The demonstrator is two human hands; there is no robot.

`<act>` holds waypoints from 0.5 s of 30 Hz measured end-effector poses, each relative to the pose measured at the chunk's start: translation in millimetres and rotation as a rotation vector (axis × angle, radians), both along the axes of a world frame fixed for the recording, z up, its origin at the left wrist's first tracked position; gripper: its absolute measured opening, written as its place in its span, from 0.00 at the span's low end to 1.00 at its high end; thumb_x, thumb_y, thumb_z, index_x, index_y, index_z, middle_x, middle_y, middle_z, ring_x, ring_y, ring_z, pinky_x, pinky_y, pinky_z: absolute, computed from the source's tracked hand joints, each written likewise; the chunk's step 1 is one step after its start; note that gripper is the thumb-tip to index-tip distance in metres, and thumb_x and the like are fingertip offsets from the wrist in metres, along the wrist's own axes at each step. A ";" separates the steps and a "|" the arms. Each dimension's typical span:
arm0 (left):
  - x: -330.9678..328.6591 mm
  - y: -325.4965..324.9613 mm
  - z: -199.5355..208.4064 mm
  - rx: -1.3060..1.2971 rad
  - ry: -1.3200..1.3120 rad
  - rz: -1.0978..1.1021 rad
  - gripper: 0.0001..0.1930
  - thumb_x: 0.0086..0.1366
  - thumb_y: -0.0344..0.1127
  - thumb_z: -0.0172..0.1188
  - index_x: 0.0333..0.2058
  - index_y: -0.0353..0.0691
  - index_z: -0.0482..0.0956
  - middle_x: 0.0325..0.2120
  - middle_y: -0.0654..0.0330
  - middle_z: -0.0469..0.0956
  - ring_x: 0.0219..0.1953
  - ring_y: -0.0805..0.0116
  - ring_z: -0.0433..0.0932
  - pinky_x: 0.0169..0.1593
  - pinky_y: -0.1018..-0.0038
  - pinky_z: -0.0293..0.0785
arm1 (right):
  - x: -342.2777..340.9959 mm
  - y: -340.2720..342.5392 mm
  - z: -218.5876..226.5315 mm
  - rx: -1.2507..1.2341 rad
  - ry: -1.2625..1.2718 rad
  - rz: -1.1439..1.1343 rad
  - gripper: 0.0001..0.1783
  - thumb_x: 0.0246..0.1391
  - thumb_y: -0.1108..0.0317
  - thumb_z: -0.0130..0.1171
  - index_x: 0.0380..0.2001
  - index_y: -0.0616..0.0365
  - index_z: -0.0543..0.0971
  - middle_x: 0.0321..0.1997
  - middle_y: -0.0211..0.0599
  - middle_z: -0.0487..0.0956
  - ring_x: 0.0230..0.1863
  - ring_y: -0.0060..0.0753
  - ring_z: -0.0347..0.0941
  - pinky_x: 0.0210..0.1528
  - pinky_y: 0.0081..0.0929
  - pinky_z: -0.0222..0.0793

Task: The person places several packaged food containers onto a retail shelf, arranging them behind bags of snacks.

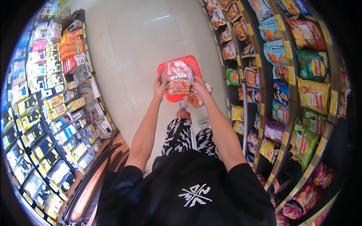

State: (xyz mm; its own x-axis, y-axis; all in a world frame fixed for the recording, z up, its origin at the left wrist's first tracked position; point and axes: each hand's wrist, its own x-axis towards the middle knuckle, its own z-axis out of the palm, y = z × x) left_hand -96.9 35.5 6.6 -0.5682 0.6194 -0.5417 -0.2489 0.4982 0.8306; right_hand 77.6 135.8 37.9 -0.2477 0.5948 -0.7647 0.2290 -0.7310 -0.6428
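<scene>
Out in front of me, both my hands hold a red packaged meal box [178, 68] with rounded corners. A printed sleeve with a cartoon chef and a picture of saucy food covers its top. My left hand [160, 89] grips the box's left side, thumb on the front. On the right side, my right hand [200, 87] has its thumb over the sleeve's lower right corner. A further food-picture panel [193, 99] hangs below that hand; whether it belongs to the same package, I cannot tell. The fingers beneath the box are hidden.
Shelves of snack bags [313, 94], mostly chips, rise close on my right. To the left stands a rack [56, 109] of small packaged goods, with a wooden ledge [117, 147] at its foot. Pale floor tiles [139, 41] run along the aisle between them.
</scene>
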 end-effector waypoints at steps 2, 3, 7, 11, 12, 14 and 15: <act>3.9 -8.1 1.1 0.014 0.036 0.010 0.28 0.60 0.48 0.57 0.49 0.29 0.67 0.41 0.53 0.72 0.43 0.70 0.71 0.46 0.76 0.68 | 13.0 -4.5 7.2 -0.010 0.047 0.128 0.23 0.46 0.73 0.53 0.49 0.63 0.67 0.47 0.38 0.72 0.46 0.28 0.67 0.46 0.23 0.64; 6.4 -13.5 3.6 0.028 0.049 0.017 0.26 0.60 0.47 0.57 0.49 0.30 0.67 0.40 0.54 0.73 0.42 0.71 0.72 0.45 0.76 0.68 | 21.8 -7.2 7.7 -0.010 0.068 0.189 0.23 0.45 0.75 0.53 0.49 0.63 0.67 0.47 0.38 0.72 0.46 0.28 0.68 0.46 0.22 0.64; 38.6 -34.3 37.9 0.089 -0.019 0.035 0.25 0.60 0.44 0.57 0.49 0.31 0.68 0.38 0.54 0.75 0.40 0.71 0.73 0.43 0.75 0.70 | 66.2 -50.3 3.9 0.146 0.256 0.053 0.25 0.41 0.82 0.48 0.48 0.63 0.67 0.46 0.38 0.72 0.45 0.28 0.68 0.47 0.22 0.65; 75.1 -52.5 70.7 0.050 0.033 -0.173 0.26 0.61 0.44 0.57 0.51 0.31 0.66 0.40 0.55 0.73 0.40 0.71 0.72 0.43 0.76 0.70 | 125.3 -90.8 25.6 0.086 0.125 -0.049 0.29 0.37 0.86 0.42 0.48 0.63 0.68 0.48 0.36 0.71 0.51 0.30 0.66 0.50 0.28 0.65; 85.9 -55.6 78.5 0.057 0.015 -0.233 0.27 0.61 0.44 0.57 0.52 0.32 0.65 0.42 0.56 0.73 0.41 0.72 0.71 0.43 0.77 0.69 | 141.5 -101.6 37.2 0.090 0.152 -0.083 0.29 0.36 0.86 0.42 0.48 0.63 0.68 0.49 0.37 0.70 0.52 0.30 0.65 0.52 0.29 0.64; 111.2 -56.7 92.4 0.078 0.003 -0.308 0.27 0.61 0.45 0.57 0.54 0.34 0.64 0.44 0.56 0.71 0.42 0.72 0.70 0.44 0.77 0.68 | 174.6 -116.0 63.4 0.108 0.211 -0.145 0.31 0.34 0.87 0.41 0.49 0.64 0.68 0.51 0.38 0.69 0.55 0.31 0.63 0.54 0.31 0.62; 126.7 -58.6 98.1 0.085 0.003 -0.330 0.27 0.61 0.44 0.56 0.54 0.34 0.63 0.44 0.56 0.71 0.43 0.71 0.70 0.45 0.77 0.68 | 196.1 -126.9 66.0 0.143 0.246 -0.161 0.33 0.33 0.87 0.41 0.50 0.63 0.67 0.52 0.38 0.68 0.57 0.32 0.61 0.56 0.32 0.61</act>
State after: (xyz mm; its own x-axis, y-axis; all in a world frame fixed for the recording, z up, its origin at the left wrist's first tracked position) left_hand 29.9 -23.1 104.7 -0.3309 0.8130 -0.4791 -0.0828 0.4808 0.8729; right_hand 273.7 8.8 103.9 -0.3088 0.7382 -0.5997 -0.0571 -0.6438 -0.7631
